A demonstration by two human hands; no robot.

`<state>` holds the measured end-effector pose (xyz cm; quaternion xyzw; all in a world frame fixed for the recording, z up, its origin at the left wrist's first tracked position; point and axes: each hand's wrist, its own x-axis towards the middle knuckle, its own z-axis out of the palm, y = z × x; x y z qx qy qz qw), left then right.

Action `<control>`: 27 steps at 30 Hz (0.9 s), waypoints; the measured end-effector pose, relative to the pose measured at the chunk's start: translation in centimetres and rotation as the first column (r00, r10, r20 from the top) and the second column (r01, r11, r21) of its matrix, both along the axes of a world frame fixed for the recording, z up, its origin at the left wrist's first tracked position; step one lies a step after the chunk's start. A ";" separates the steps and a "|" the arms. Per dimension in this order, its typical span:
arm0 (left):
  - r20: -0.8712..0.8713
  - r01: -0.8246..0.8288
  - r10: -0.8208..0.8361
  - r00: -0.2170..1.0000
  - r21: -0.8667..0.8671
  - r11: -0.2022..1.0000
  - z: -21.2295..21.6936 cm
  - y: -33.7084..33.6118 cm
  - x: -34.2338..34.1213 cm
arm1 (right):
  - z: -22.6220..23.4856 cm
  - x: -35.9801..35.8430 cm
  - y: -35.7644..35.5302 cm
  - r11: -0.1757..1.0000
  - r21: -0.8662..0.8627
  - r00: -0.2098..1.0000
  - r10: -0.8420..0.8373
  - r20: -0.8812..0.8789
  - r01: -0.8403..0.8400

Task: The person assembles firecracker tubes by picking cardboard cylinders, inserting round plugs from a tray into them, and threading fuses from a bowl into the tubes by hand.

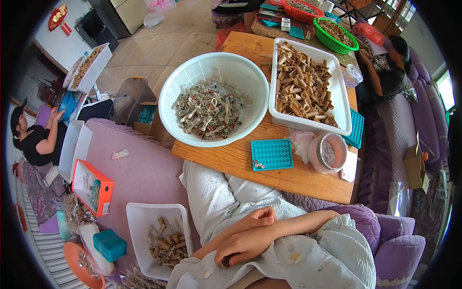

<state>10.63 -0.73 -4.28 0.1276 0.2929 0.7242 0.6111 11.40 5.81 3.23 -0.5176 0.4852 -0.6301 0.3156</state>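
Observation:
My forearms cross over my lap. My left hand (pixel 260 217) lies across my right wrist with its fingers curled closed; what it may hold is hidden. Lower down, my right hand (pixel 239 247) is closed around a small dark brown piece (pixel 225 261), mostly covered by the fingers. Beside it on the left, a white plastic tub (pixel 137 210) holds brown paper tubes (pixel 171 245) with pale strands. On the wooden table (pixel 308 180) ahead stand a pale round basket (pixel 166 103) of tangled clear strips and a white tray (pixel 339 82) heaped with split brown tubes.
A teal mould tray (pixel 272 153) holds several small discs, next to a clear round tub (pixel 328 153). Green (pixel 353 47) and red (pixel 315 13) baskets stand farther back. One person (pixel 390 67) sits at the right, another (pixel 41 142) at the left. An orange-rimmed box (pixel 108 192) lies on the sofa.

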 end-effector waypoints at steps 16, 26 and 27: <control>-0.009 -0.239 0.251 0.968 0.274 0.931 1.2 0.7 0.4 | -0.2 -1.1 -1.1 0.994 -0.013 0.987 -0.108 0.121 0.110; 0.038 -0.176 0.172 0.984 0.191 0.966 1.3 -5.0 -7.1 | -2.8 -0.1 5.4 0.938 0.257 0.923 -0.295 0.246 0.231; 0.021 -0.238 0.239 0.971 0.204 0.949 2.3 -5.7 -8.7 | -3.0 -0.3 5.9 0.897 0.354 0.889 -0.371 0.269 0.267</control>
